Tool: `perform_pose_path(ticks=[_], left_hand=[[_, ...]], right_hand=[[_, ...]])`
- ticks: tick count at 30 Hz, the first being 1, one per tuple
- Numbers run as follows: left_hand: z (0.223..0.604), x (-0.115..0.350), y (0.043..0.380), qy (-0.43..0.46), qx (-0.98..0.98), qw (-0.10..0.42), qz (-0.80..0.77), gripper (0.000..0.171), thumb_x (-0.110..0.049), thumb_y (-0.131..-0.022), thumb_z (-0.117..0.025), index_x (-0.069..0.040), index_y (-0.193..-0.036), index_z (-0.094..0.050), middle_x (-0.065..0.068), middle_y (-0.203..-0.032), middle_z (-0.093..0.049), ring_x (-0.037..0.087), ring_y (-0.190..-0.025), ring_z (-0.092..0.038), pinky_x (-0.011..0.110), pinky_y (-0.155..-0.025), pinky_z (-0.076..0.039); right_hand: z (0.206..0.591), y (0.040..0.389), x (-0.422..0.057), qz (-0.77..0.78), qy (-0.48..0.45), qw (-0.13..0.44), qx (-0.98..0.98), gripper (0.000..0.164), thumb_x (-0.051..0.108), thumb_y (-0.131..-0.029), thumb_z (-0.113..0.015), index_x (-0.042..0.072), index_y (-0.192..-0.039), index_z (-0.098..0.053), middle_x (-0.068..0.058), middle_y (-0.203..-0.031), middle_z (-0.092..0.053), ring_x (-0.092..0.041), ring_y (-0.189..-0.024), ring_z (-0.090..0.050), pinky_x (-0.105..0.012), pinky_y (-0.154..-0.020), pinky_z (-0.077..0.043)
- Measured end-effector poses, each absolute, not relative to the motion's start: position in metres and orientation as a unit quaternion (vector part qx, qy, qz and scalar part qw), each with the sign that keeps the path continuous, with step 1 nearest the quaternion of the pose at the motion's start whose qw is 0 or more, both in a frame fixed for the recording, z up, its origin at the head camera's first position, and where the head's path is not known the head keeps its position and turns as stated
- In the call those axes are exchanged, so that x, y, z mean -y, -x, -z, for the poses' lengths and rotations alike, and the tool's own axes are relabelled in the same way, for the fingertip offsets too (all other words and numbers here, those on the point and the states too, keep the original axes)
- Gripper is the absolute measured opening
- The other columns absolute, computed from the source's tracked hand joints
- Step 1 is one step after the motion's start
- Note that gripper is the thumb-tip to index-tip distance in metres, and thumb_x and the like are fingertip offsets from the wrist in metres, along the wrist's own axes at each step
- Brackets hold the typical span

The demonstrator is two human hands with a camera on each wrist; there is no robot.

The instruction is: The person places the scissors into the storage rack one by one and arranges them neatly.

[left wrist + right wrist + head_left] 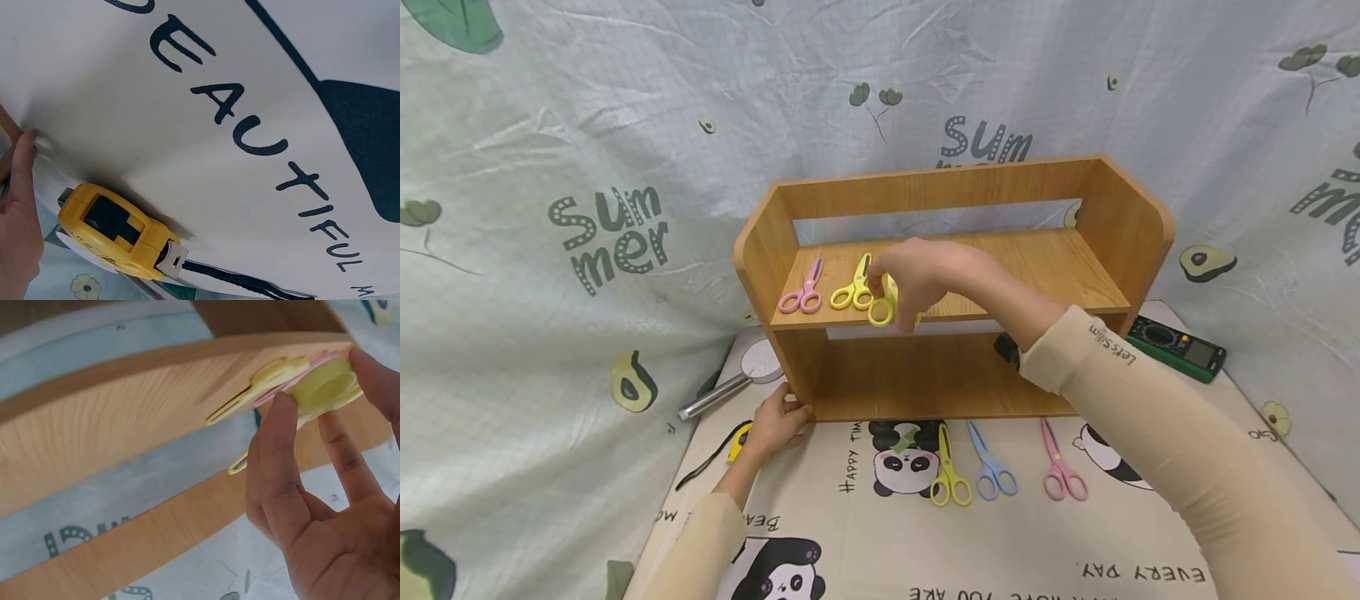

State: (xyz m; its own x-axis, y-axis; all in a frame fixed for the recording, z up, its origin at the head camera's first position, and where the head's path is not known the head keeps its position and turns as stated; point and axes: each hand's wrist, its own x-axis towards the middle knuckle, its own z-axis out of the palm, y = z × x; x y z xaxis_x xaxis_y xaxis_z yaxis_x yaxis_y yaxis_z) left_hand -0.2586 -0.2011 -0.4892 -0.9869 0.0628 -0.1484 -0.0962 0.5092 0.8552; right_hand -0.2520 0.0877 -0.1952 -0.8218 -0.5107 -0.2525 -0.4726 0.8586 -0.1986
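Observation:
My right hand (917,279) is over the front of the upper board of a wooden shelf (1000,317). Its fingertips pinch a pair of yellow scissors (882,312) by the handle loops, seen close in the right wrist view as a yellow loop (325,387). Left of it on that board lie other yellow scissors (852,292) and pink scissors (805,293). My left hand (778,423) grips the shelf's lower left front corner; the left wrist view shows only part of that hand (19,219).
Yellow (949,479), blue (992,471) and pink scissors (1060,471) lie before the shelf. By my left hand are a tape measure (115,231) and a silver-handled round tool (722,393). A green multimeter (1180,343) is at right. A dark object (1006,348) sits partly hidden behind my right arm.

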Motion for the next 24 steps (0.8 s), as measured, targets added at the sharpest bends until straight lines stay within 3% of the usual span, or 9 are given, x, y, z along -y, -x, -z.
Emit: perform_pose_path(ticks=[4,8,14,18,24], left_hand=[[0.491,0.201,0.260,0.011,-0.868,0.084,-0.489,0.047,-0.013,-0.102,-0.062,-0.002,-0.144,-0.044,0.033,-0.138,-0.062,0.041,-0.116,-0.070,0.043,-0.075,-0.068],[0.490,0.200,0.260,0.013,-0.867,0.088,-0.490,0.049,-0.013,-0.102,-0.062,-0.003,-0.146,-0.043,0.033,-0.139,-0.061,0.042,-0.118,-0.069,0.043,-0.076,-0.068],[0.490,0.202,0.261,0.012,-0.865,0.085,-0.494,0.048,-0.012,-0.102,-0.062,-0.003,-0.146,-0.044,0.034,-0.139,-0.061,0.043,-0.118,-0.069,0.044,-0.077,-0.068],[0.491,0.203,0.262,0.010,-0.863,0.084,-0.498,0.047,-0.012,-0.102,-0.062,-0.002,-0.145,-0.044,0.035,-0.139,-0.060,0.044,-0.119,-0.069,0.045,-0.077,-0.067],[0.489,0.202,0.260,0.010,-0.865,0.082,-0.495,0.046,-0.012,-0.102,-0.062,-0.002,-0.144,-0.044,0.035,-0.140,-0.059,0.044,-0.120,-0.068,0.043,-0.077,-0.068]], right_hand=[[0.189,0.264,-0.086,0.051,0.230,0.175,-0.956,0.052,0.014,-0.078,-0.085,0.018,-0.126,-0.066,-0.003,-0.123,-0.061,-0.017,-0.083,-0.067,-0.030,-0.074,-0.057],[0.186,0.275,-0.084,0.030,0.210,0.193,-0.958,0.053,0.016,-0.079,-0.086,0.019,-0.127,-0.064,-0.003,-0.131,-0.058,-0.015,-0.079,-0.065,-0.034,-0.080,-0.058],[0.192,0.292,-0.081,0.007,0.192,0.203,-0.960,0.051,0.016,-0.078,-0.083,0.016,-0.126,-0.065,-0.002,-0.119,-0.062,-0.010,-0.067,-0.057,-0.028,-0.072,-0.057],[0.200,0.302,-0.080,0.003,0.175,0.213,-0.961,0.052,0.013,-0.079,-0.082,0.014,-0.128,-0.065,-0.003,-0.111,-0.065,-0.012,-0.070,-0.059,-0.028,-0.073,-0.058],[0.206,0.311,-0.080,0.020,0.157,0.215,-0.964,0.044,0.009,-0.081,-0.081,0.012,-0.122,-0.066,-0.006,-0.113,-0.063,-0.014,-0.074,-0.061,-0.028,-0.072,-0.058]])
